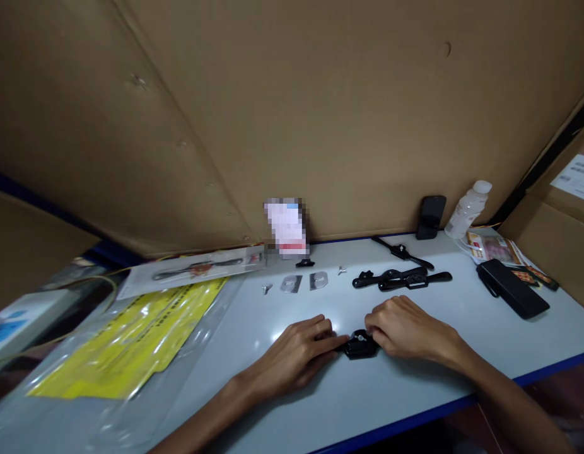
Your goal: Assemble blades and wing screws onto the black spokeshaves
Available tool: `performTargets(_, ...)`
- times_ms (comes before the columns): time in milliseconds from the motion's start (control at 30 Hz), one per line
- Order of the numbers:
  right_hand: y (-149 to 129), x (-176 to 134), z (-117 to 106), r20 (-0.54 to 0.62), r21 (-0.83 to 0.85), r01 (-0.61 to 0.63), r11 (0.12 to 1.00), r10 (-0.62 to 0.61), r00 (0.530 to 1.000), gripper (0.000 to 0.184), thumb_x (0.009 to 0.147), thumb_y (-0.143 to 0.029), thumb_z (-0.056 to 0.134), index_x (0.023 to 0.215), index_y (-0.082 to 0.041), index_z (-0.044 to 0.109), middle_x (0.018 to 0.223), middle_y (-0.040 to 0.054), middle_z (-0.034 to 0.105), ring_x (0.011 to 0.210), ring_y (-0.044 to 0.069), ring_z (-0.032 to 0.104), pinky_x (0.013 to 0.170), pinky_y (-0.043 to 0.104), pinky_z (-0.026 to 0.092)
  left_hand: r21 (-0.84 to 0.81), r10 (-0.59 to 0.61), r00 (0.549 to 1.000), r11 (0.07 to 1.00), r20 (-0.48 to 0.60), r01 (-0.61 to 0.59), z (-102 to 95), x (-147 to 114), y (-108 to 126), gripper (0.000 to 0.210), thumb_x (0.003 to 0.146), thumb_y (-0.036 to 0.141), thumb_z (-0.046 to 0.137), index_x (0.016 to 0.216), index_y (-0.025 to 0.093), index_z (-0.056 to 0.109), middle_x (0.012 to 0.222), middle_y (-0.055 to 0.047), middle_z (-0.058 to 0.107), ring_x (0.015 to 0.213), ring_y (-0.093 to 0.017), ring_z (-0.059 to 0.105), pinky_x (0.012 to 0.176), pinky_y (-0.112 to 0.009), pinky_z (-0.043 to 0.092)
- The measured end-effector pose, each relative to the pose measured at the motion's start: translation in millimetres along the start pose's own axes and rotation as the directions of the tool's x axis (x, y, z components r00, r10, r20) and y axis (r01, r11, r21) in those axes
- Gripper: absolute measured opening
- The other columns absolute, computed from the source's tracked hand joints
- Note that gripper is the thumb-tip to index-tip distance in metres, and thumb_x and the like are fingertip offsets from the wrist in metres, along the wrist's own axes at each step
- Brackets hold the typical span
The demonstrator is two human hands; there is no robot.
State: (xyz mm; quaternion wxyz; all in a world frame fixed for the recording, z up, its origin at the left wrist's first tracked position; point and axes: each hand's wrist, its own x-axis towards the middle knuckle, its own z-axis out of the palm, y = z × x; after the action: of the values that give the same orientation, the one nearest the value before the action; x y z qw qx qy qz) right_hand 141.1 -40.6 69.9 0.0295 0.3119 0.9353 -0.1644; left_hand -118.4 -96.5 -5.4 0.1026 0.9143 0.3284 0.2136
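Low over the front middle of the table is a black spokeshave. On its left handle my left hand is closed, the index finger reaching to the body. My right hand has its fingers curled around the other end, hiding that handle. Just beyond my hands lie two silver slotted blades, two small thumbscrews and a black cap piece. Two black spokeshave bodies rest behind my right hand, with another spokeshave that has its screw fitted farther back.
Yellow printed packaging in clear plastic covers the left side, beside a packaged spokeshave. A blurred-out upright screen and a black phone lean against the cardboard wall. At right are a bottle and a black case.
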Motion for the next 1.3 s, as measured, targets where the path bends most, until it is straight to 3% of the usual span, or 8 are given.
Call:
performTargets(167,-3.3,0.7,4.6,0.049,0.127,0.11,0.986,-0.117,0.992,0.032,0.087,-0.009,0.057,0.099,-0.023,0.083,0.087,0.0044,0.08,0.071,0.017,0.063,0.066,0.031,0.032,0.002,0.002,1.0,1.0,0.006,-0.002,-1.9,1.5,1.6,0.029,0.107,0.019,0.05,0.129,0.021,0.069,0.088,-0.005,0.066,0.078,-0.021,0.059,0.061,-0.033,0.048)
performTargets(267,-4.0,2.0,6.1,0.008,0.068,0.071,0.995,-0.072,0.997,0.03,0.091,-0.011,0.055,0.102,-0.02,0.081,0.087,0.0061,0.08,0.072,0.018,0.064,0.067,0.032,0.033,0.006,-0.005,1.0,1.0,0.011,0.005,-1.7,1.2,1.7,0.029,0.109,0.02,0.047,0.129,0.021,0.069,0.089,-0.005,0.066,0.078,-0.022,0.059,0.061,-0.034,0.048)
performTargets(433,-0.7,1.7,1.4,-0.007,-0.045,-0.022,0.999,0.021,1.0,0.023,0.091,-0.011,0.056,0.085,-0.016,0.077,0.083,0.0079,0.077,0.069,0.017,0.062,0.064,0.032,0.03,0.004,0.0,1.0,1.0,0.01,0.0,-0.7,0.6,0.9,0.029,0.108,0.02,0.049,0.13,0.021,0.069,0.09,-0.005,0.067,0.078,-0.022,0.06,0.062,-0.033,0.048)
performTargets(567,-1.1,-0.5,-2.5,-0.027,-0.012,-0.015,1.0,0.015,1.0,0.022,0.09,-0.011,0.056,0.094,-0.018,0.077,0.087,0.0069,0.078,0.071,0.018,0.063,0.065,0.032,0.03,-0.004,-0.01,1.0,1.0,0.013,0.01,-0.8,0.5,1.1,0.029,0.108,0.018,0.049,0.129,0.021,0.069,0.089,-0.005,0.067,0.078,-0.022,0.06,0.062,-0.033,0.048)
performTargets(733,-2.9,-0.6,-3.8,0.026,0.02,0.011,1.0,-0.011,1.0,0.021,0.09,-0.011,0.056,0.086,-0.018,0.076,0.085,0.0064,0.077,0.071,0.017,0.062,0.065,0.032,0.03,-0.011,-0.015,1.0,1.0,0.007,0.015,-1.3,0.9,1.4,0.03,0.105,0.018,0.052,0.129,0.022,0.069,0.09,-0.005,0.067,0.079,-0.021,0.06,0.063,-0.032,0.048)
performTargets(1000,3.7,-8.2,-6.3,0.14,-0.032,-0.027,0.999,0.031,0.99,0.019,0.093,-0.022,0.061,0.104,-0.015,0.074,0.103,0.0129,0.077,0.091,0.026,0.069,0.075,0.035,0.041,-0.002,-0.026,0.999,1.0,0.021,0.026,1.1,-1.8,-0.8,0.028,0.105,0.019,0.053,0.129,0.02,0.069,0.092,-0.006,0.068,0.082,-0.023,0.062,0.067,-0.034,0.053)
performTargets(1133,0.8,-8.3,-3.7,0.177,-0.066,-0.015,0.998,0.027,0.984,0.025,0.09,-0.015,0.061,0.113,-0.015,0.07,0.114,0.0142,0.074,0.103,0.028,0.069,0.081,0.036,0.046,0.007,-0.026,0.999,1.0,0.037,0.026,1.4,-2.0,-1.0,0.026,0.106,0.02,0.052,0.127,0.019,0.068,0.093,-0.006,0.069,0.083,-0.023,0.063,0.069,-0.036,0.054)
performTargets(1300,-7.6,-6.3,3.1,0.137,-0.111,0.041,0.993,-0.026,0.99,0.036,0.089,-0.001,0.052,0.118,-0.015,0.068,0.109,0.0124,0.076,0.097,0.026,0.071,0.078,0.036,0.048,0.01,-0.025,0.999,1.0,0.02,0.025,1.3,-1.1,-0.3,0.027,0.106,0.019,0.052,0.127,0.019,0.068,0.092,-0.005,0.068,0.081,-0.022,0.062,0.066,-0.035,0.053)
